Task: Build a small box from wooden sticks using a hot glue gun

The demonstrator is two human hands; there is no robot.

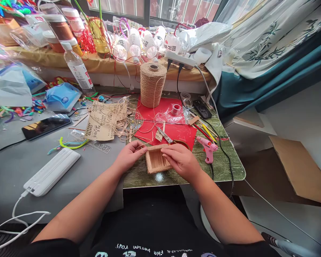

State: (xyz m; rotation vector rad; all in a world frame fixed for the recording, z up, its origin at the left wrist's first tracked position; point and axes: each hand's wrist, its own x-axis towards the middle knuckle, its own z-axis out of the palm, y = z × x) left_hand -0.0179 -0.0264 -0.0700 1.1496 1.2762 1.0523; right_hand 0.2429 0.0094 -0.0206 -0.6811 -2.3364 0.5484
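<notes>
A small open box of wooden sticks, its edges wrapped in jute twine, sits near the table's front edge. My left hand is pinched at the box's far left corner, with a thin strand of jute twine at its fingertips. Across the box's right side lies my right hand, thumb and fingers closed on the rim and hiding that end. Just behind the box, scissors rest on red sheets, partly covered by my right hand. Farther back stands a large spool of jute twine.
A pink glue gun with a black cord stands to the right, near pencils. Sandpaper and tangled twine lie left of the red sheets. A phone and white power bank are farther left. Bottles crowd the sill.
</notes>
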